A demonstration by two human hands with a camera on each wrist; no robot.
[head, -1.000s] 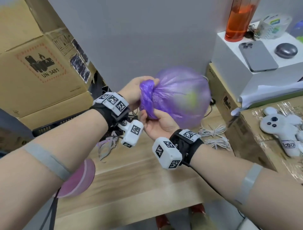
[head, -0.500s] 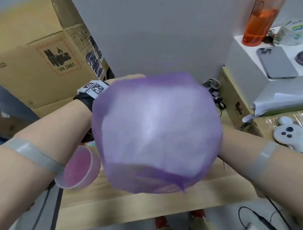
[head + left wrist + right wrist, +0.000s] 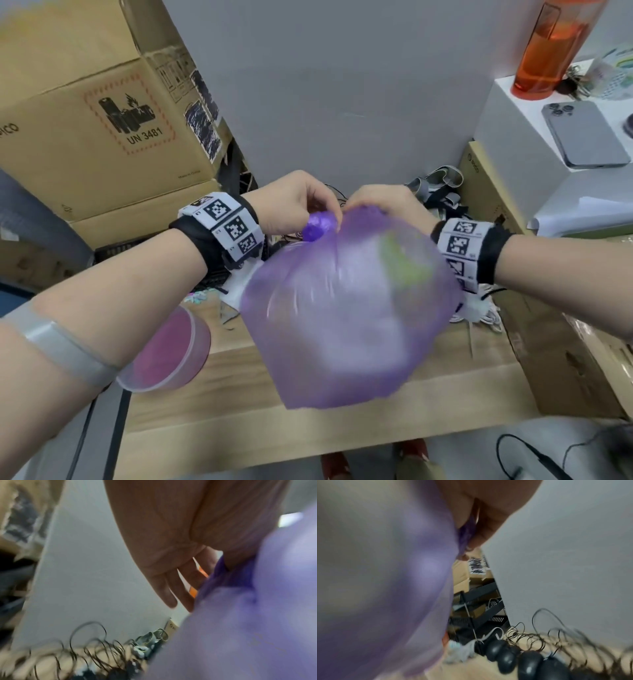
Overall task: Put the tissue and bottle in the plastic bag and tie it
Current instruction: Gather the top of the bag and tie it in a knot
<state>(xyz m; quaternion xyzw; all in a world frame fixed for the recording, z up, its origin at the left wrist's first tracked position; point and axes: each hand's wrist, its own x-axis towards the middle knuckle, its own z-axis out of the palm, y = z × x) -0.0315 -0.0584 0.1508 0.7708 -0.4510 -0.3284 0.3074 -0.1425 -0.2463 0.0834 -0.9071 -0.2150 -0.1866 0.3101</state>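
A translucent purple plastic bag (image 3: 346,308) hangs in the air above the wooden table (image 3: 308,428), full and blurred by motion. A green and white blur (image 3: 404,263) shows through its upper right side; the tissue and bottle cannot be told apart inside. The bag's neck (image 3: 317,226) is twisted into a dark purple knob at the top. My left hand (image 3: 298,202) pinches that knob from the left. My right hand (image 3: 383,205) curls over the bag's top from the right, its fingers hidden behind the plastic. In the wrist views the bag (image 3: 240,615) (image 3: 376,574) fills half the picture, with twisted plastic between the fingers.
A round pink container (image 3: 168,353) sits at the table's left edge. Cardboard boxes (image 3: 102,120) stand at the left and a brown box (image 3: 548,342) at the right. An orange bottle (image 3: 548,44) and a phone (image 3: 585,133) rest on a white box. Cables (image 3: 442,192) and black mice (image 3: 522,662) lie behind.
The bag swung up toward the head camera and has dropped to hang below the hands. Both hands now sit above it at the twisted neck, the right one turned palm down.
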